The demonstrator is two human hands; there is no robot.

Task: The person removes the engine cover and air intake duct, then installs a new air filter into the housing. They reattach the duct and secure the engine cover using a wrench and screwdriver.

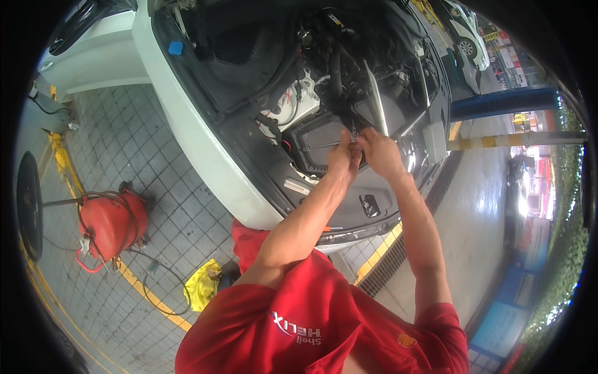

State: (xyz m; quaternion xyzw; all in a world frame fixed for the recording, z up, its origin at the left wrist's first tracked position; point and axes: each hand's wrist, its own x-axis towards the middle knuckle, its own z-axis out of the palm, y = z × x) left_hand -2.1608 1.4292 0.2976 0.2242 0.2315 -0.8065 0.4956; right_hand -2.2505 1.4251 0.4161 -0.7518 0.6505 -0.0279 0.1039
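Left hand [343, 156], right hand [381, 153]: both pinched closed, grip contents unclear; dark-grey, box-shaped plastic cover [316, 135] lies just left of both, left hand nearer.

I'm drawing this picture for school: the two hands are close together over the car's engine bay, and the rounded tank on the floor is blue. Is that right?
Not quite: the rounded tank is red, not blue, as the head view shows. The left hand and right hand are indeed close together over the engine bay.
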